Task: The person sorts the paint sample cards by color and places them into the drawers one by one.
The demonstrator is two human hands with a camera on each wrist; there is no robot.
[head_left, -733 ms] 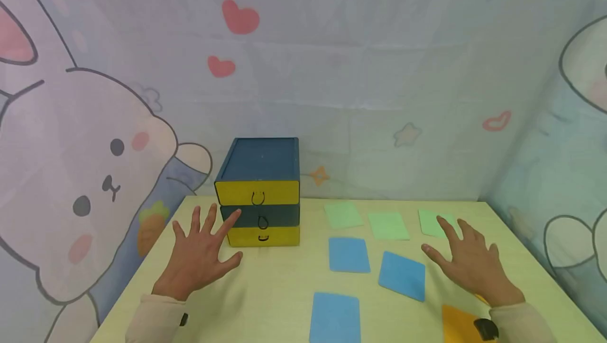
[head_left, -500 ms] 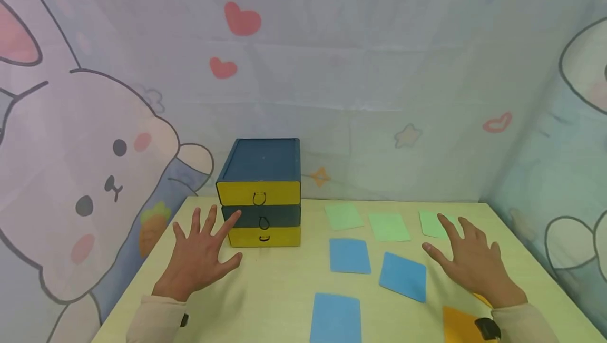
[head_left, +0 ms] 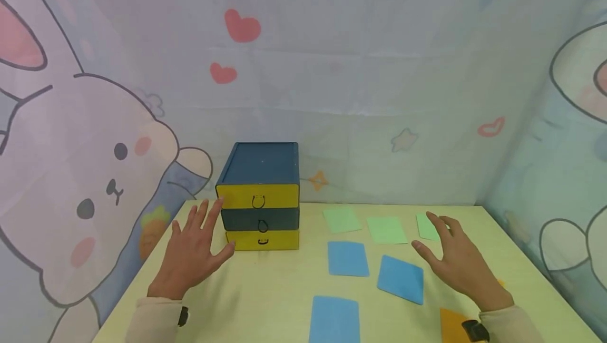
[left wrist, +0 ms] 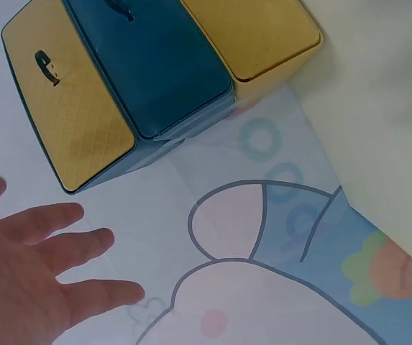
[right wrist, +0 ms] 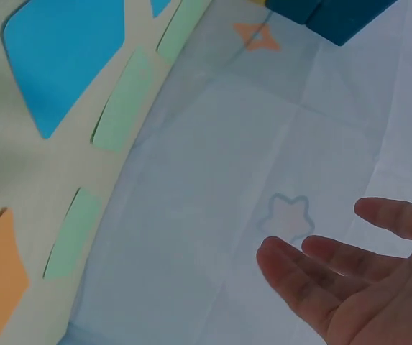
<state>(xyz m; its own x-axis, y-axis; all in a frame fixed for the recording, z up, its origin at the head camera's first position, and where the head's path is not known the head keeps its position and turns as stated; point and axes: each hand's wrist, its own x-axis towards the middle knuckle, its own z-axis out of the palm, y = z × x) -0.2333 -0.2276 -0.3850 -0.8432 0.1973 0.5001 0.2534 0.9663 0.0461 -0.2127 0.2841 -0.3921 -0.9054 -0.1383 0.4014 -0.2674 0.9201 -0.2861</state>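
My left hand (head_left: 191, 251) hovers over the left side of the table, fingers spread, holding nothing. Just beyond it stands a small three-drawer box (head_left: 258, 161), dark blue on top with yellow and dark fronts and loop handles. Over the right side hangs my right hand (head_left: 462, 261), its fingers relaxed and bare. It is nearest to a pale green sheet (head_left: 427, 227), which its fingers partly cover, and a blue sheet (head_left: 400, 280). Under the right wrist lies an orange sheet (head_left: 452, 324), partly hidden by the sleeve.
Two more green sheets (head_left: 342, 219) lie near the table's back edge. Two other blue sheets (head_left: 334, 319) are in the middle and at the front. A printed cloth (head_left: 351, 95) with a rabbit and hearts hangs behind the table (head_left: 265, 290) and along its sides.
Both hands have shifted slightly left, and their fingers have drawn a little closer together. The whole scene sits slightly lower in the head view. The box and sheets lie as before.
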